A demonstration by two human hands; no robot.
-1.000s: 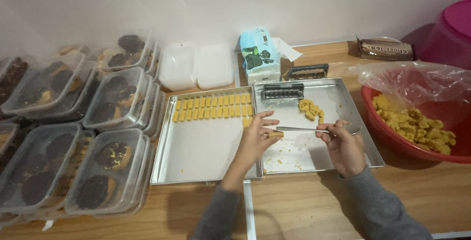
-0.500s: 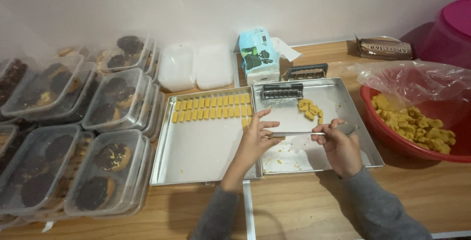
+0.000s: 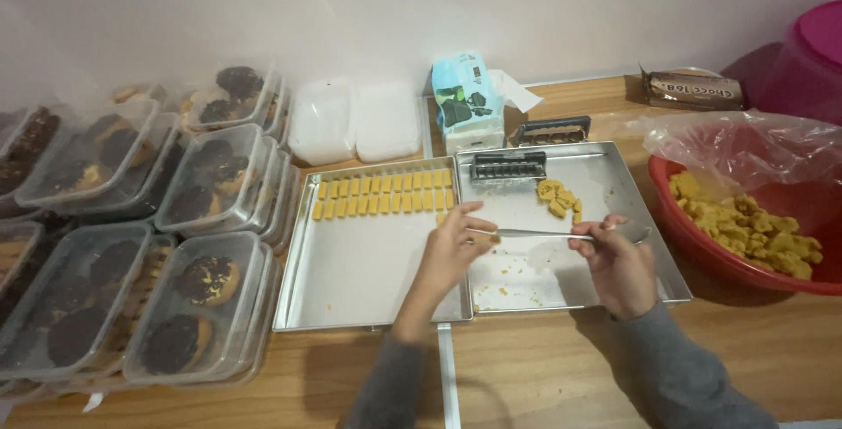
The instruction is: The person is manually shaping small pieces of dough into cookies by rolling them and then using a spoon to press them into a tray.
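Over the right steel tray (image 3: 614, 185), the right hand (image 3: 618, 262) pinches the handle end of a thin metal spatula (image 3: 561, 234), held level. The left hand (image 3: 452, 249) pinches its other end, just below the rows of yellow dough pieces (image 3: 386, 195) beside that tray.

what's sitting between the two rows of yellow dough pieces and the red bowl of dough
In the head view, between the yellow dough rows and the red bowl sits the right-hand metal tray, holding a dark ridged mould and a small pile of dough chunks.
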